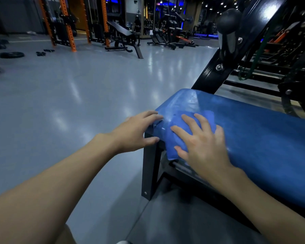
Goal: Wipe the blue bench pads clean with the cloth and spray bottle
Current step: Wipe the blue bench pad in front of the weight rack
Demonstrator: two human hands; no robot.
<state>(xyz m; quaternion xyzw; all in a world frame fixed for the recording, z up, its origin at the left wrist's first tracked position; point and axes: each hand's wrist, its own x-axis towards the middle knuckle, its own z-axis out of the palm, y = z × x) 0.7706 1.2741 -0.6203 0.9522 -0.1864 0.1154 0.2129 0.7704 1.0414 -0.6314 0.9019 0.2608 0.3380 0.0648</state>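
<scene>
A blue bench pad [253, 131] fills the right half of the view, on a black frame [151, 166]. A folded blue cloth [173, 143] lies over the pad's near left edge. My right hand [199, 143] presses flat on the cloth with fingers spread. My left hand [139, 132] rests at the pad's left end, fingertips on the top corner and thumb against the frame below. A wet sheen shows on the pad's left part. No spray bottle is in view.
A black machine arm [217, 71] rises behind the pad, with more machinery at the right. Grey glossy floor [77, 95] spreads to the left. Orange racks [69, 23], a black incline bench [125, 37] and a weight plate [11, 54] stand far off.
</scene>
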